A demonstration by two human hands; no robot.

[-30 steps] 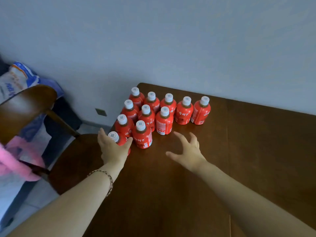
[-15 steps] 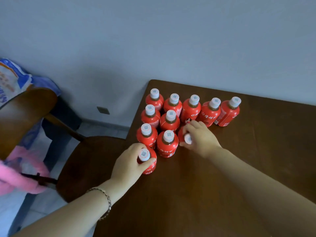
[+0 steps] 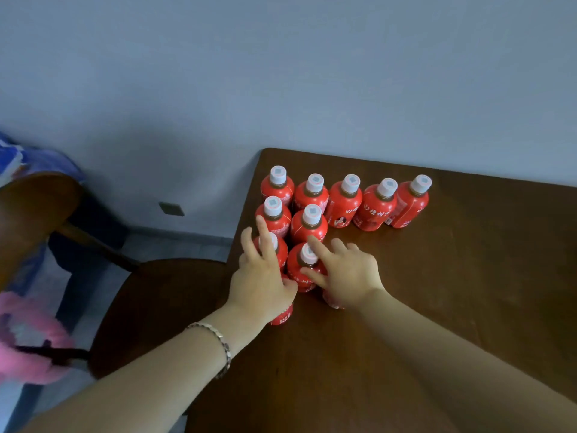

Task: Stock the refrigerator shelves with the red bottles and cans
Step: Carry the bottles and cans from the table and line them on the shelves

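Observation:
Several red bottles with white caps (image 3: 343,201) stand bunched at the far left corner of the brown wooden table (image 3: 468,276). My left hand (image 3: 262,282) grips one red bottle (image 3: 282,315) under its palm, and its two raised fingers lie over the cap of a second bottle (image 3: 281,250). My right hand (image 3: 349,276) covers another red bottle (image 3: 332,303), mostly hidden beneath the palm. Its thumb and forefinger straddle the neck of the front middle bottle (image 3: 304,278). No refrigerator or cans are in view.
A dark wooden chair seat (image 3: 156,301) sits just left of the table's edge, with its curved backrest (image 3: 31,214) further left. Pink cloth (image 3: 25,339) and a blue bag lie at the far left. A grey wall (image 3: 312,73) backs the table.
Both hands went from open near the cluster to gripping a bottle each. Now each hand keeps its bottle under the palm and stretches fingers onto a second bottle.

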